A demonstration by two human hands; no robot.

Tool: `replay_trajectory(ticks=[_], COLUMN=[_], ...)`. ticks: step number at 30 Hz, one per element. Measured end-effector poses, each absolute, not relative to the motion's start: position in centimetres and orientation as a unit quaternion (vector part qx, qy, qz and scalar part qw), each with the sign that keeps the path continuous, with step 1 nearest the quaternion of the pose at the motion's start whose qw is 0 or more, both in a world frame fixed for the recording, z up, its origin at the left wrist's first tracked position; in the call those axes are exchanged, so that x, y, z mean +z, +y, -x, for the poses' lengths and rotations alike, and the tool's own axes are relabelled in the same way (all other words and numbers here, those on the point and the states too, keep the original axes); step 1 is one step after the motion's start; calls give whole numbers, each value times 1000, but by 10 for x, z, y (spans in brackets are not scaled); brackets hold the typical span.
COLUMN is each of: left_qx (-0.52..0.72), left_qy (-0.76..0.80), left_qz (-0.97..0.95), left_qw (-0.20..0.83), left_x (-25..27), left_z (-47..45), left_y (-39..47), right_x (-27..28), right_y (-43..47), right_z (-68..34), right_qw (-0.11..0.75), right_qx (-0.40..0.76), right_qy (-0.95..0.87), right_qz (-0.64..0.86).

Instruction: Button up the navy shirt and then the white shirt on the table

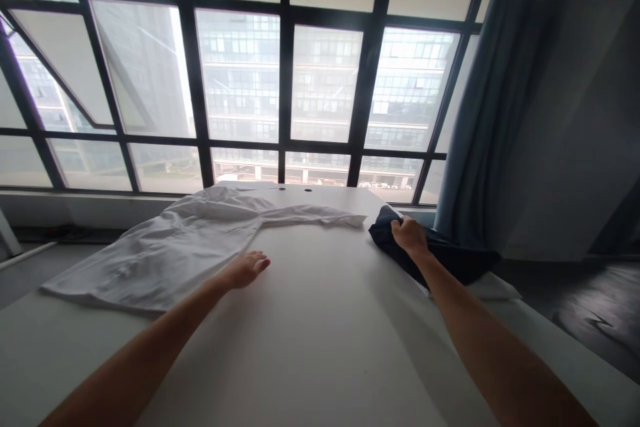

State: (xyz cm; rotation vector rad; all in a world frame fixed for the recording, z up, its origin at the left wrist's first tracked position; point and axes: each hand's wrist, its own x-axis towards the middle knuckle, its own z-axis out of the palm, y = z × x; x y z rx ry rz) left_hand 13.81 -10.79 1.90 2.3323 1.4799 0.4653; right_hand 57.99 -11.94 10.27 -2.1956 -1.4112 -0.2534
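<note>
A white long-sleeved shirt [185, 240] lies spread on the left part of the white table [320, 347], with one sleeve stretched to the right. Just beside the shirt's near right edge, my left hand [245, 269] is held over the table with its fingers extended, holding nothing. At the table's right side, my right hand [410, 236] grips a dark navy piece of cloth [465, 264]. The cloth is bunched at my fingers and trails off to the right; its kind I cannot make out. Some white fabric [495, 288] shows from under it.
Large black-framed windows [285, 80] stand behind the table, one pane at the left tilted open. A blue-grey curtain [490, 113] hangs at the right. Two dark round holes [308, 190] sit near the table's far edge. A crumpled, shiny grey surface [600, 313] lies at the far right.
</note>
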Motion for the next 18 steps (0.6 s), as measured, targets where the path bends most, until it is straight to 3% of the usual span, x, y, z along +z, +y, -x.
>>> replay_trajectory(ticks=[2, 4, 7, 9, 12, 18], left_qx=[222, 280, 370, 414, 449, 556], left_qy=[497, 480, 429, 398, 459, 600], left_qz=[-802, -749, -629, -576, -534, -457], left_qw=[245, 362, 533, 581, 550, 349], left_x=[24, 32, 45, 51, 51, 52], left_z=[-148, -155, -159, -157, -150, -129], left_y=[-118, -127, -139, -143, -140, -119], right_x=[119, 125, 110, 89, 55, 29], right_y=[-134, -155, -186, -194, -187, -160], right_z=[-532, -480, -421, -406, -417, -463], right_qw=[369, 442, 394, 329, 290, 232], right_qx=[-84, 22, 212, 259, 195, 83], right_qy=[-581, -663, -801, -837, -832, -789], right_qz=[720, 604, 399, 352, 432, 563])
